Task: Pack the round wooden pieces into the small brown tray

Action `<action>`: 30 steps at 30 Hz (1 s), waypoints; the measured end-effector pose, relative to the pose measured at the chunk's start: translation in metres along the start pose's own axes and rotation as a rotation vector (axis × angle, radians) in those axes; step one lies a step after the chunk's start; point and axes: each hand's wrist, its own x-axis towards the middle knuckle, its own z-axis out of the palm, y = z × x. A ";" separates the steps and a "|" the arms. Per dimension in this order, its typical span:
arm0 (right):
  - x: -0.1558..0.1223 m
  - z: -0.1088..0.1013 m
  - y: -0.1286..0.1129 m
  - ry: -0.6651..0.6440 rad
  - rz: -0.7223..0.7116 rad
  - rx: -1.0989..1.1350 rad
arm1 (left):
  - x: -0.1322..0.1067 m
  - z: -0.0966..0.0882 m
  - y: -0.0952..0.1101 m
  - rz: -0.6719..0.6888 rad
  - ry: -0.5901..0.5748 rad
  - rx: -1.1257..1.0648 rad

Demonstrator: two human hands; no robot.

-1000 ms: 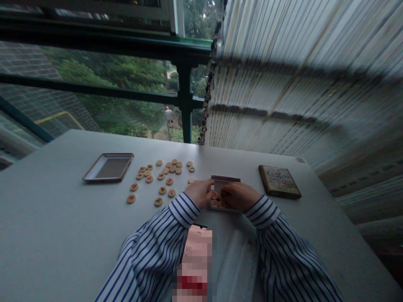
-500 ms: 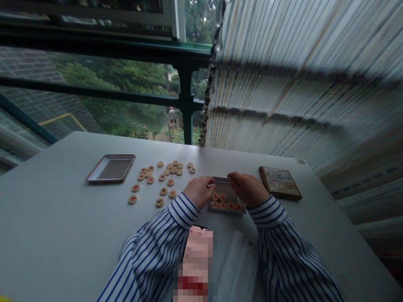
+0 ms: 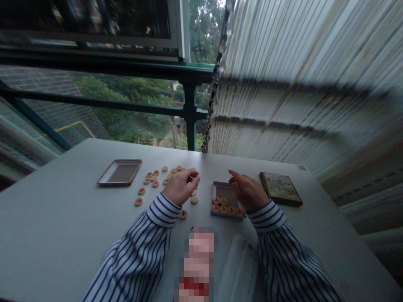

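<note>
Several round wooden game pieces (image 3: 155, 179) with red or black characters lie scattered on the grey table (image 3: 63, 235). My left hand (image 3: 181, 186) hovers over the right part of that scatter, its fingers curled down toward a piece; what they hold is hidden. A small shallow box (image 3: 224, 191) sits in front of me with several red-marked pieces (image 3: 225, 207) lined along its near side. My right hand (image 3: 248, 191) rests at the box's right edge, forefinger stretched out and the other fingers loosely curled, holding nothing.
An empty brown-rimmed tray (image 3: 119, 172) lies at the far left of the pieces. A brown box lid with a picture (image 3: 280, 188) lies right of my right hand. A window with a dark frame (image 3: 189, 105) and a striped blind (image 3: 299, 84) stand behind the table.
My left hand has left the box and moved left over the scattered pieces. My right hand has lifted off the pieces to the box's right edge. The camera tilted slightly.
</note>
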 end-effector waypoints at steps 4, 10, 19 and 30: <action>0.000 0.000 0.003 0.090 -0.043 0.084 | -0.008 -0.013 -0.016 -0.016 0.076 0.016; -0.002 -0.005 -0.003 0.229 -0.099 0.138 | -0.029 -0.023 -0.045 -0.055 0.258 0.001; -0.004 -0.011 -0.012 0.361 -0.071 0.192 | -0.052 -0.021 -0.080 -0.074 0.372 0.074; 0.013 0.002 -0.061 0.003 -0.189 -0.055 | -0.060 -0.004 -0.104 -0.029 0.445 0.123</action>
